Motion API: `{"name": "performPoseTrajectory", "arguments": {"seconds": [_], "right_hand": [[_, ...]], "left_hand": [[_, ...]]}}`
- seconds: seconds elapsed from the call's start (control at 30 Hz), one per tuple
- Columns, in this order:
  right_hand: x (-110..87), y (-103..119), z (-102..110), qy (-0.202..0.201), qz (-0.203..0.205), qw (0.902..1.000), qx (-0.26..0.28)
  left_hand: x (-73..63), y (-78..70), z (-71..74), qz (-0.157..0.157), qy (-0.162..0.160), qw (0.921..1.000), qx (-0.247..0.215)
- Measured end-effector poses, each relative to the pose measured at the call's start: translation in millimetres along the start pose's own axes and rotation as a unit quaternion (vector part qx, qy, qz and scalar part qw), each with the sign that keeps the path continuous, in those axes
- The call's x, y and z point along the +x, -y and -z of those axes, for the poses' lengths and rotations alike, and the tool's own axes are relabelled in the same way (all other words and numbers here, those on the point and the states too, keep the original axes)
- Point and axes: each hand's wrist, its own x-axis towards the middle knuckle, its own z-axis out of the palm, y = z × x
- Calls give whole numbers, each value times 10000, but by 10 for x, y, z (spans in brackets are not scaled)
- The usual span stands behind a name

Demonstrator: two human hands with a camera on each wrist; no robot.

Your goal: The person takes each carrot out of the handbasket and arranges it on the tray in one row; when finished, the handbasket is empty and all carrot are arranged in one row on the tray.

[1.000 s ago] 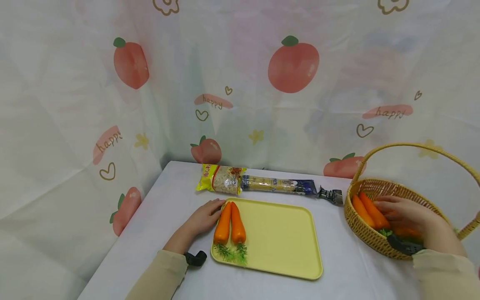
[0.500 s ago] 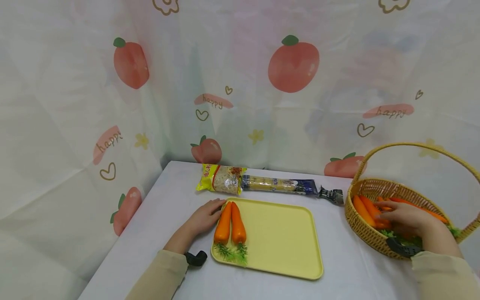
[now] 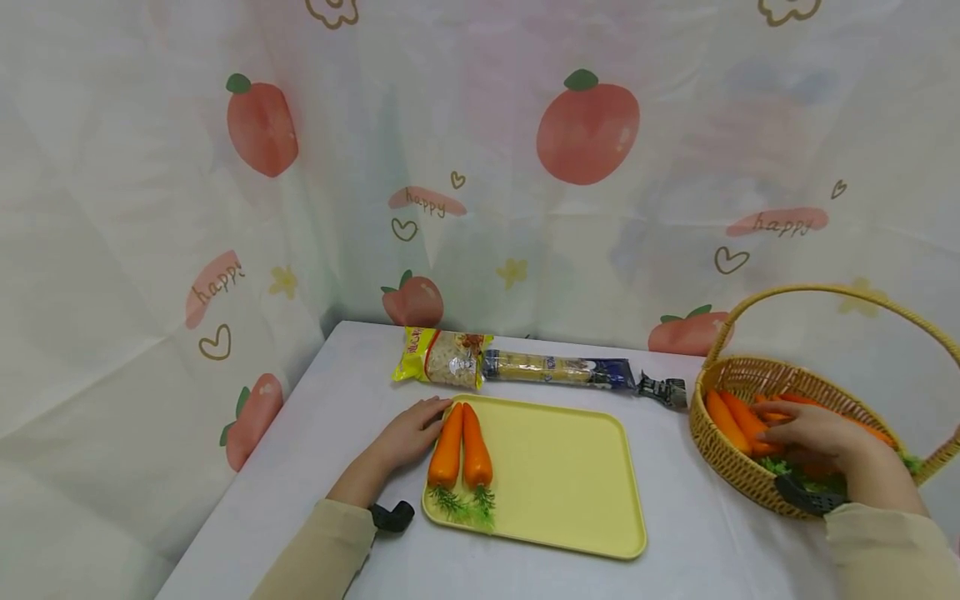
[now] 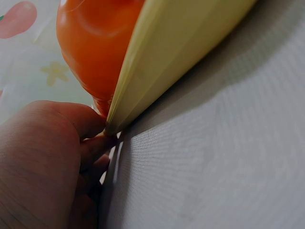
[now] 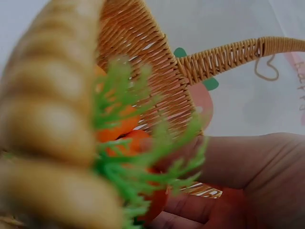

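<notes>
My left hand (image 3: 410, 433) holds the left rim of a yellow tray (image 3: 558, 475). In the left wrist view the thumb lies at the rim above and the fingers (image 4: 95, 150) are below it. Two carrots (image 3: 446, 450) with green tops lie side by side along that end of the tray. On the right, my right hand (image 3: 821, 437) reaches into a wicker basket (image 3: 720, 458). Its thumb and fingers grip a carrot (image 5: 155, 202), partly hidden behind green leaves (image 5: 128, 176). Other carrots (image 3: 726, 423) lie around the hand inside the basket.
Behind the tray lie a yellow food packet (image 3: 450, 358), a long blue-ended packet (image 3: 555, 371) and a small dark crumpled thing (image 3: 662, 390). The basket's tall handle (image 3: 817, 290) arches over the right arm. A patterned curtain (image 3: 480, 250) hangs behind the white table (image 3: 360, 358).
My right hand has shifted slightly inside the basket, and the carrots there have moved, with some now showing toward the back. The left hand, tray and its two carrots have stayed put.
</notes>
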Motion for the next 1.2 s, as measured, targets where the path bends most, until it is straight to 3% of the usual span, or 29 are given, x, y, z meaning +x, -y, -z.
{"name": "performPoseTrajectory", "arguments": {"seconds": [0.1, 0.13, 0.23, 1.2], "right_hand": [[-55, -11, 5, -251, -63, 9994, -236], [-66, 20, -1, -432, -287, 9973, -528], [-70, 37, 14, -547, -278, 9950, -793], [-199, 262, 67, -629, -181, 9966, -497]], "left_hand": [[-1, 2, 0, -25, 3, 10000, 13], [0, 2, 0, -26, -1, 10000, 18], [4, 2, 1, -20, -19, 10000, 12], [-2, 2, 1, -23, 4, 10000, 2]]}}
